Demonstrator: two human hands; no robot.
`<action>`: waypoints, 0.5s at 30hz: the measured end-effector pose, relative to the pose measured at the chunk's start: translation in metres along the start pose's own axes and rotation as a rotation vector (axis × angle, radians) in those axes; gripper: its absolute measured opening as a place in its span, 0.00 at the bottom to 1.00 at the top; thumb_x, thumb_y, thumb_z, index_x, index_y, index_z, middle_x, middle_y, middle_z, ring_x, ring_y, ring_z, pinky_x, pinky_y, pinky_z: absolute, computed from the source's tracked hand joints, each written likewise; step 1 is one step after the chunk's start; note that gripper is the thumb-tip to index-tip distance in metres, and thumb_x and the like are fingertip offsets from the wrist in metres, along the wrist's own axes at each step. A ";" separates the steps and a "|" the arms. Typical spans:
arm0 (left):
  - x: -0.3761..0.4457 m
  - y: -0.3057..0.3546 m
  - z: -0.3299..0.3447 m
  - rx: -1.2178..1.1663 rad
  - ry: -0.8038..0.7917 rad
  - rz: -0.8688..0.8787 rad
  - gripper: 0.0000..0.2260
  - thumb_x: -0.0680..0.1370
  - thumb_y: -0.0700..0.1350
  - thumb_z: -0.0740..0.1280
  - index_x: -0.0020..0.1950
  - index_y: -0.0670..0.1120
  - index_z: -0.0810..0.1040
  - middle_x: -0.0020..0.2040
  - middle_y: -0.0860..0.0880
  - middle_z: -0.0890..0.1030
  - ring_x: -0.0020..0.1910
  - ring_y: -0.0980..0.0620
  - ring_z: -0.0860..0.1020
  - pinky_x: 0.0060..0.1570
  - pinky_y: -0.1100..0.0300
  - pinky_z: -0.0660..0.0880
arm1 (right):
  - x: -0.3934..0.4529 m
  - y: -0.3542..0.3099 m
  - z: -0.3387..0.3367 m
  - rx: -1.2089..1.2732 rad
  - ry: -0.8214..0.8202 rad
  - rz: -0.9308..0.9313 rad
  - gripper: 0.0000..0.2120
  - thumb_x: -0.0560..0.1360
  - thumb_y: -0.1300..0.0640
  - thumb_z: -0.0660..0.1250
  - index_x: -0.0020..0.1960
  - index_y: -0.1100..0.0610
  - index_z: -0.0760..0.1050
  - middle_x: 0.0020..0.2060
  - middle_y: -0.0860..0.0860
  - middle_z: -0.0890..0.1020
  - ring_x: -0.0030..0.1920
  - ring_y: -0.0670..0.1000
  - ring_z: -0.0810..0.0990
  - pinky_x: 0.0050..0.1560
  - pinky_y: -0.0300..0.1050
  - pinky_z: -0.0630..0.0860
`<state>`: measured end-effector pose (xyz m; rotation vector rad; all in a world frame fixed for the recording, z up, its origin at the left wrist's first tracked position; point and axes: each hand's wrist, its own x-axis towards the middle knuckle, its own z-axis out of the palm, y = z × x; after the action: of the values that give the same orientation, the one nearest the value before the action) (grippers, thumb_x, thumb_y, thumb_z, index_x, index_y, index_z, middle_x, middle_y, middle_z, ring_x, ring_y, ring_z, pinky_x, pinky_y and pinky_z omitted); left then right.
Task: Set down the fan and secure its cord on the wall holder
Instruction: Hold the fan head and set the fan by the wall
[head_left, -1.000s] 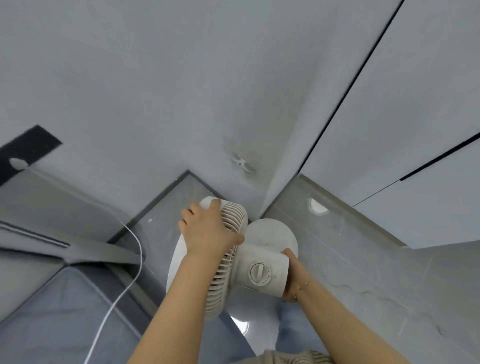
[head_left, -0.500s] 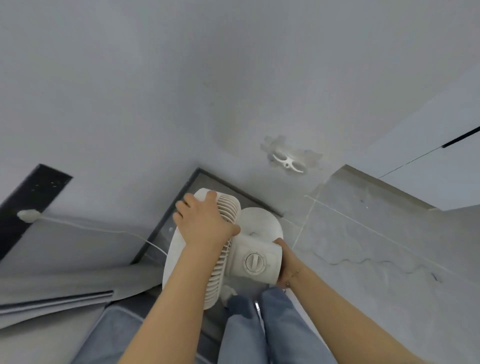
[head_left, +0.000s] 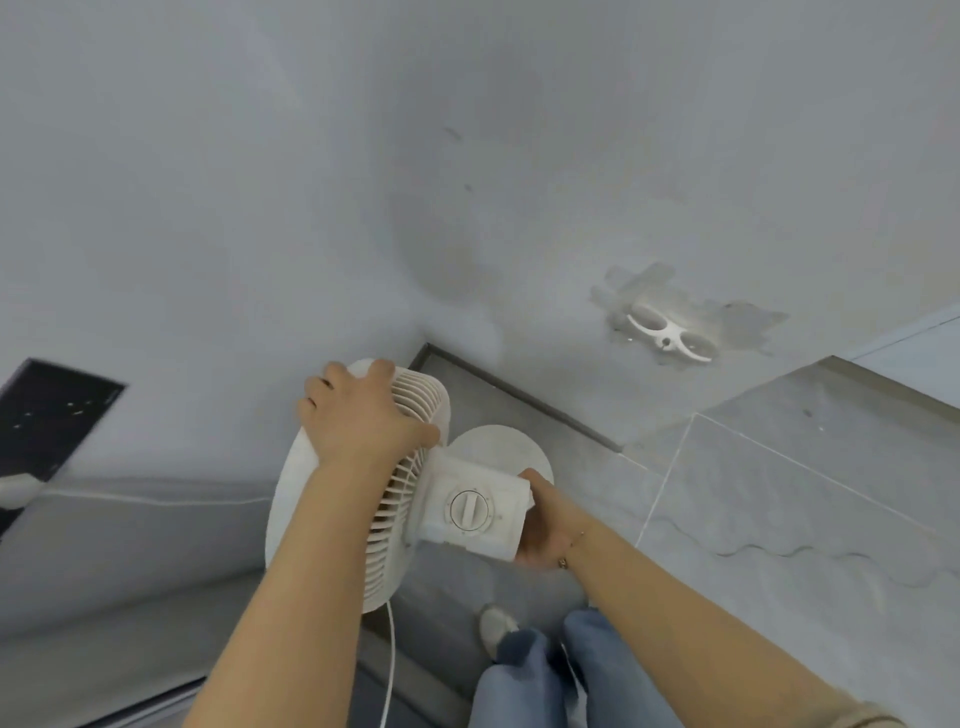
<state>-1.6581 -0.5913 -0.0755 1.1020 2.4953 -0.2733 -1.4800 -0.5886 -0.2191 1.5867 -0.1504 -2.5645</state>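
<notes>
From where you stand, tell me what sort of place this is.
Probably a room corner in a home. A plain pale grey wall meets a grey tiled floor, a white plastic cord holder is fixed low on the wall, and both hands carry a white household fan.

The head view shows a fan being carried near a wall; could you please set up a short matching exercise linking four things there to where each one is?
Things:
1. left hand
2. right hand
3. wall holder
4. cord

Places:
A. fixed to the wall, to the right of the fan and apart from it
B. hanging down below the fan's grille
C. gripping the top of the fan's round grille
D. holding the motor housing beside the dial

Pairs: 1-C, 2-D, 3-A, 4-B
</notes>
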 end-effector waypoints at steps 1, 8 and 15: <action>0.006 -0.001 0.000 0.015 -0.007 0.006 0.38 0.64 0.58 0.75 0.70 0.53 0.66 0.66 0.40 0.66 0.64 0.39 0.66 0.62 0.50 0.62 | 0.004 -0.001 0.000 0.019 0.009 0.006 0.16 0.66 0.51 0.64 0.50 0.58 0.73 0.47 0.56 0.78 0.44 0.57 0.80 0.39 0.49 0.81; 0.020 -0.005 0.000 0.061 -0.036 0.023 0.38 0.64 0.58 0.75 0.71 0.54 0.65 0.66 0.41 0.67 0.65 0.38 0.65 0.63 0.50 0.62 | 0.015 0.007 -0.009 0.023 -0.029 -0.063 0.20 0.70 0.48 0.67 0.50 0.65 0.73 0.43 0.58 0.79 0.47 0.56 0.78 0.51 0.45 0.78; 0.014 -0.007 -0.001 0.054 -0.034 0.016 0.38 0.65 0.58 0.74 0.71 0.54 0.65 0.68 0.41 0.67 0.69 0.39 0.63 0.66 0.48 0.61 | 0.015 0.017 -0.027 -0.415 -0.014 -0.272 0.30 0.76 0.37 0.54 0.50 0.64 0.78 0.45 0.60 0.85 0.46 0.57 0.83 0.43 0.47 0.79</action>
<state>-1.6717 -0.5863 -0.0804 1.1290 2.4612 -0.3543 -1.4620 -0.6082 -0.2422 1.5105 0.5967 -2.5662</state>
